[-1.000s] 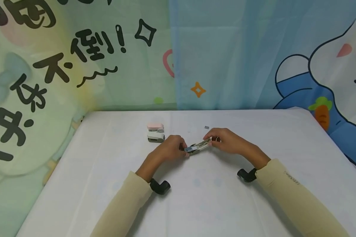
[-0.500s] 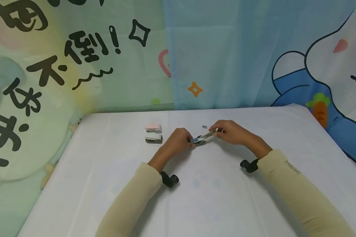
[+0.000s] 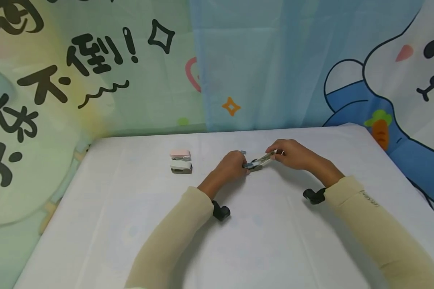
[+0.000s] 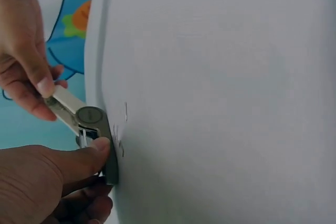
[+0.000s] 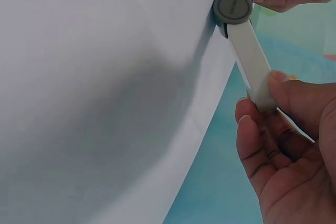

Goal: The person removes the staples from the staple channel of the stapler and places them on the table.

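An unfolded stapler [image 3: 261, 161] with a grey base and a white top arm spans the space between both hands over the table. My left hand [image 3: 231, 166] grips the grey base end, its thumb [image 4: 97, 150] pressed beside the metal staple channel [image 4: 85, 136]. My right hand [image 3: 293, 154] pinches the far end of the white top arm [image 5: 252, 64] between thumb and fingers. The arm is swung well away from the base at the round grey hinge [image 5: 233, 8]. Several loose staples [image 4: 126, 112] lie on the cloth near the base.
A pink stapler [image 3: 180, 155] and a white stapler [image 3: 181, 166] stand side by side on the white-covered table [image 3: 260, 241], left of the hands. A small grey strip [image 3: 243, 152] lies just behind the left hand. A printed curtain [image 3: 260, 60] hangs behind the table's far edge.
Both hands have moved to the right and slightly farther back, carrying the unfolded stapler along. Their grips look the same. The head view has turned a little to the right.
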Demonstrator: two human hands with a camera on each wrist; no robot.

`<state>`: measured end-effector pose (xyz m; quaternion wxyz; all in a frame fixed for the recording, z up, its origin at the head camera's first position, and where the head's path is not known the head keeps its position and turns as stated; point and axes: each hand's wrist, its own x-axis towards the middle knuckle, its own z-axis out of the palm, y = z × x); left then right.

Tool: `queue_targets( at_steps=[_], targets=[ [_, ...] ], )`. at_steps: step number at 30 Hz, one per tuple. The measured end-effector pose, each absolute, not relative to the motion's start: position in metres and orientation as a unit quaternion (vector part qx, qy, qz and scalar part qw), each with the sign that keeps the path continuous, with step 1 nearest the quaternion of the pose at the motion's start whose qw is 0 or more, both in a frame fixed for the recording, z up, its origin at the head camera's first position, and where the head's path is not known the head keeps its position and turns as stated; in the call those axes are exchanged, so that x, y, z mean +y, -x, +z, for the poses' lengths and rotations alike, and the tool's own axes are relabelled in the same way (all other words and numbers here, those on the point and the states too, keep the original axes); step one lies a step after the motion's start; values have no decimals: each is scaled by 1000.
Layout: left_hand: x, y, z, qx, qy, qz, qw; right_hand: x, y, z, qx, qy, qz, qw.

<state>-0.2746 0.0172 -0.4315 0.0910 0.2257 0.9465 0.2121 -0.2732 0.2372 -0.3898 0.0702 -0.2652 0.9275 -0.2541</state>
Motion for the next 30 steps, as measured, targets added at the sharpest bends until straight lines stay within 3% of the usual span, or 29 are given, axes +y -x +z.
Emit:
queue_targets(
  at_steps=[10, 16, 30],
  targets=[
    [60, 273, -440, 941, -234, 226, 96, 277, 269, -392, 938, 243, -242, 57],
    [80, 276, -436, 942, -248, 218, 60, 297, 270, -388, 942, 227, -243, 44],
    [98, 276, -439, 965, -198, 167, 42, 301, 278, -388, 951, 199, -229, 50]
  ],
)
